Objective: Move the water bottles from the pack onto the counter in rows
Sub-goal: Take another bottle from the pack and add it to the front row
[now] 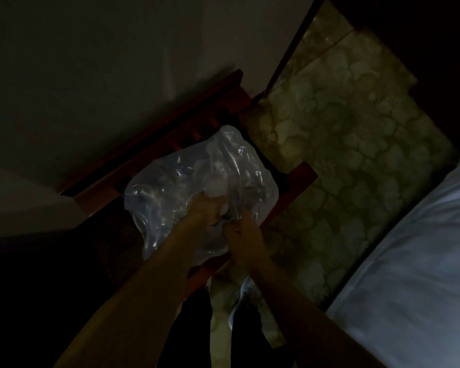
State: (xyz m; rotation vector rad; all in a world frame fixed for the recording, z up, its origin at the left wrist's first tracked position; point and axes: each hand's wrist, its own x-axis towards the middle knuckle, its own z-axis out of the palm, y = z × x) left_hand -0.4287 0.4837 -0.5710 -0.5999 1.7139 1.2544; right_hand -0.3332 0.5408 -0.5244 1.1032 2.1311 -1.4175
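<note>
Nearest the camera, two bare forearms reach forward in very dim light. The left hand point(206, 211) has its fingers curled into the clear wrap at the near edge of the pack point(197, 187), bunching the film. The right hand point(243, 231) sits just beside it, its fingers pinching the same gathered film; both hands grip the wrap, though the light is too low to make out each finger.

The pack is a bulging bundle in shiny transparent plastic. The water bottles inside show only as faint rounded glints, and their number cannot be told. No label, brand or writing can be read on the wrap or on anything else.

The pack rests on the seat of a reddish wooden chair point(154, 152), whose slatted back lies on the far side.

To the right lies a floor point(356, 144) with a mottled green pattern, and a pale blue-white fabric point(414, 261) fills the right edge. Beyond the chair rises a plain grey wall point(117, 62).
</note>
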